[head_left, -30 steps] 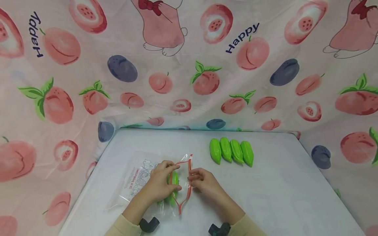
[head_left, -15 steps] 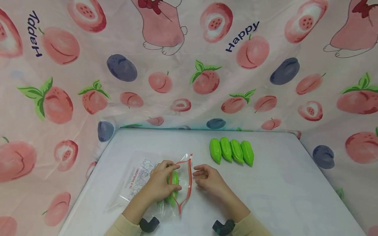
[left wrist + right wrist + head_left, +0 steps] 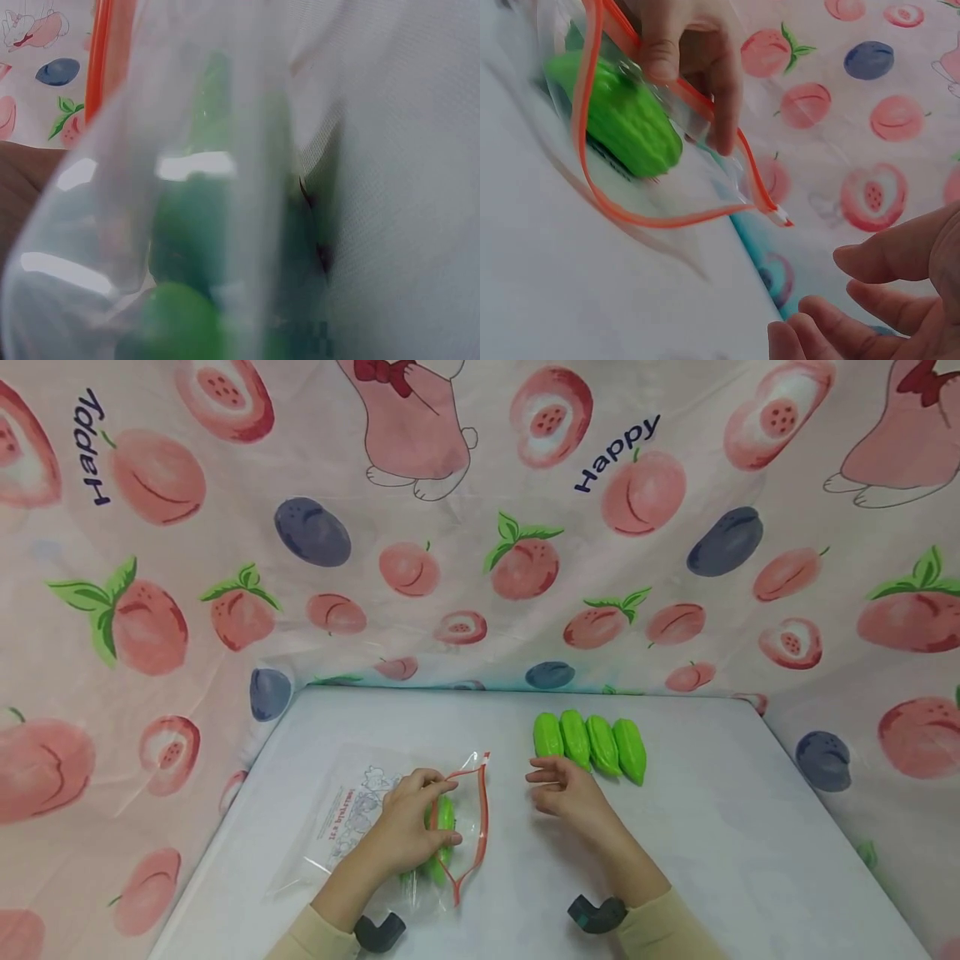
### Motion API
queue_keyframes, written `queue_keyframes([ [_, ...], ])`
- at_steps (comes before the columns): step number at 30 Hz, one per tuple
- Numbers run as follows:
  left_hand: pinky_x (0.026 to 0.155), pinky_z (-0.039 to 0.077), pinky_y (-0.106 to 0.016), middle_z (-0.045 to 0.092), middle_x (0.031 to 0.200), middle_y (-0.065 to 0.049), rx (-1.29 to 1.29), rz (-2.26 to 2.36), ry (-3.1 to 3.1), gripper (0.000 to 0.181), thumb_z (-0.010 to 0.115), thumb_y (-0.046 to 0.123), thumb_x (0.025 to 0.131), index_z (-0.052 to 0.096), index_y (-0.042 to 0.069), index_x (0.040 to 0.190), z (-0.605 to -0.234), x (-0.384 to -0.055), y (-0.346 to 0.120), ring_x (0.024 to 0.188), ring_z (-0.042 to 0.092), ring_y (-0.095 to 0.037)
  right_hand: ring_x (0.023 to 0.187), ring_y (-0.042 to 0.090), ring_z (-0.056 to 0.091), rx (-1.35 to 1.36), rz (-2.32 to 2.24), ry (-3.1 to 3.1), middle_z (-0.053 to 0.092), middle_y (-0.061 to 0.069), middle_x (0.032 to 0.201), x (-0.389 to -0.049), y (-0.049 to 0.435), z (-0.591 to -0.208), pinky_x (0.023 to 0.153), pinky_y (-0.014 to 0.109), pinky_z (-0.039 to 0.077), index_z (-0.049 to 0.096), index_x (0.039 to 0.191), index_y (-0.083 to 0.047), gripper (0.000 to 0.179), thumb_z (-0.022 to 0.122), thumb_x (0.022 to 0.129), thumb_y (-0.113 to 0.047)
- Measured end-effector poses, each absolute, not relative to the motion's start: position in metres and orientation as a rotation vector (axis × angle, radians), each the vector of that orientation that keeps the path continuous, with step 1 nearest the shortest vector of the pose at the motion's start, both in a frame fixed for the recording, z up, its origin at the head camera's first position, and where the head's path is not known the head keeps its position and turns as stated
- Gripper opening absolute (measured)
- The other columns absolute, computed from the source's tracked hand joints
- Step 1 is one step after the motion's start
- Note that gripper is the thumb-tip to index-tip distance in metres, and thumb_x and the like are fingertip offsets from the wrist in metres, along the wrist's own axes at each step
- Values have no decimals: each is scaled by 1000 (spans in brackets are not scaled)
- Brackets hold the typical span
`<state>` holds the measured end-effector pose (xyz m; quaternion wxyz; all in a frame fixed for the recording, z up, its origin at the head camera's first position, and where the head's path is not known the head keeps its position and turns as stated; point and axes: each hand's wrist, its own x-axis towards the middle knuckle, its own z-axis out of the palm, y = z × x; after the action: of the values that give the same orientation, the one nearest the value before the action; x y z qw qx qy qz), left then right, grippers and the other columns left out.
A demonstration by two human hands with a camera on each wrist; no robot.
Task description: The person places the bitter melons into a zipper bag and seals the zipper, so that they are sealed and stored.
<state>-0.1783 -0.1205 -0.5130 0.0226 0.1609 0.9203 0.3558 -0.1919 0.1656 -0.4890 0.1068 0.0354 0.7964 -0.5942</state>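
Note:
My left hand (image 3: 411,822) grips the upper zip edge of a clear plastic zip bag (image 3: 322,843), holding its orange-lined mouth apart. Inside, near the mouth, lies a bright green, bumpy bitter gourd (image 3: 626,116); more green shows blurred through the plastic in the left wrist view. Over the table my right hand (image 3: 567,789) is raised with nothing in it, thumb and fingers spread and loosely bent. It comes close to a row of several green bitter gourds (image 3: 602,747) and overlaps the leftmost one in the head view; contact cannot be told.
The bag lies on a white table (image 3: 720,843), at its left-centre. A fruit-printed cloth (image 3: 465,568) rises behind the table and along both sides. Black wrist devices (image 3: 597,914) sit by both sleeves.
My right hand has let go of the bag's zip edge and moved right and away from me toward the row of bitter gourds. The left hand and bag stay put.

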Motion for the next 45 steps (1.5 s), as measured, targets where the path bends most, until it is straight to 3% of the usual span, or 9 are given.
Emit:
queue_keyframes([
  [15,112,38,-55,55,143,6,491,1114,2847,77,98,29,78,67,21,147,-512,-178,-120,132,51,-21,115,30,72,118,-1770,2421,65,30,141,-199,207,-485,87,32,65,54,149,3,53,70,99,-1],
  [33,114,37,-58,56,140,6,520,1124,2869,76,99,26,77,67,18,146,-514,-179,-119,127,52,-19,114,22,71,233,-1705,2487,62,28,147,-211,252,-485,91,35,65,48,157,-1,60,70,101,-7],
  [40,113,37,-57,56,139,7,527,1131,2880,76,99,26,76,68,17,145,-515,-180,-119,127,52,-19,106,11,70,232,-1699,2516,60,29,149,-214,265,-484,87,29,64,46,158,0,62,70,102,-7],
  [45,111,38,-55,56,139,7,526,1126,2879,76,99,26,76,68,18,145,-514,-180,-119,126,53,-18,107,10,70,219,-1695,2538,60,31,149,-216,274,-483,84,26,63,45,157,2,62,69,102,-8],
])
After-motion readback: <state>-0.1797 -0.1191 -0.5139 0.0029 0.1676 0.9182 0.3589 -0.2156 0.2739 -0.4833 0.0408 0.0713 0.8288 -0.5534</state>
